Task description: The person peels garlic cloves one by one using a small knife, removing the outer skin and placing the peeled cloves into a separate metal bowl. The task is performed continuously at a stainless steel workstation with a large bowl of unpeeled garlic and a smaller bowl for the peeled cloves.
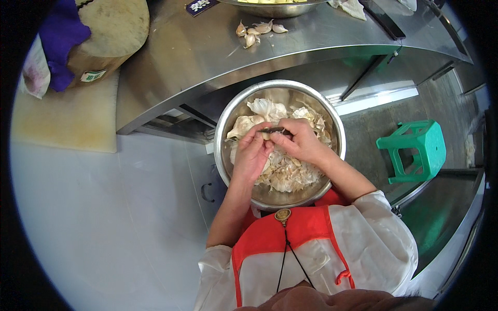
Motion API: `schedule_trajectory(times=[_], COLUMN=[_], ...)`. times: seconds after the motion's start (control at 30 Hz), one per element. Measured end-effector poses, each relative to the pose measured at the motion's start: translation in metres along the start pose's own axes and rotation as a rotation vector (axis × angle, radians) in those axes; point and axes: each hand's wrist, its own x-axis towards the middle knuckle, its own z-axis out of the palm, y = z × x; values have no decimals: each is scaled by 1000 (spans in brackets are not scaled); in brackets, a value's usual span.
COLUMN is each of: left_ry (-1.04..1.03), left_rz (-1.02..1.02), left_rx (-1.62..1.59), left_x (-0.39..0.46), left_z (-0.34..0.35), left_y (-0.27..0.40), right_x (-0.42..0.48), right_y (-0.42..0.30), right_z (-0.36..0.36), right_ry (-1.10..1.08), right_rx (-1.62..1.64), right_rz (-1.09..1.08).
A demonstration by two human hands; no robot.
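Observation:
A garlic clove is pinched between the fingertips of my left hand. My right hand grips a small dark-bladed knife, its blade against the clove and its handle mostly hidden by my fingers. Both hands are over a wide stainless steel bowl in front of my lap. Loose papery garlic skins fill much of the bowl below my hands. Whole garlic bulbs lie at its left side, partly covered by my left hand.
Several unpeeled garlic cloves rest on the steel counter, near a metal basin of pale pieces. A round wooden chopping block with a purple cloth stands at left on a cutting board. A green plastic stool stands right.

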Motion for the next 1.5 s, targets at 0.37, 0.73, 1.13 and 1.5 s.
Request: schedule_trajectory(times=[0.37, 0.73, 1.13, 1.5], left_ry=[117, 113, 23, -43], left_rz=[138, 552, 65, 61], left_rx=[259, 951, 39, -89], left_x=[0, 4, 0, 2], left_z=[11, 5, 11, -7], left_y=[2, -7, 5, 5], right_x=[1, 0, 1, 4], right_y=[-14, 0, -6, -6], right_z=[0, 1, -2, -6], right_ry=[0, -8, 165, 77], right_rx=[207, 103, 146, 145], right_rz=[245, 194, 251, 270])
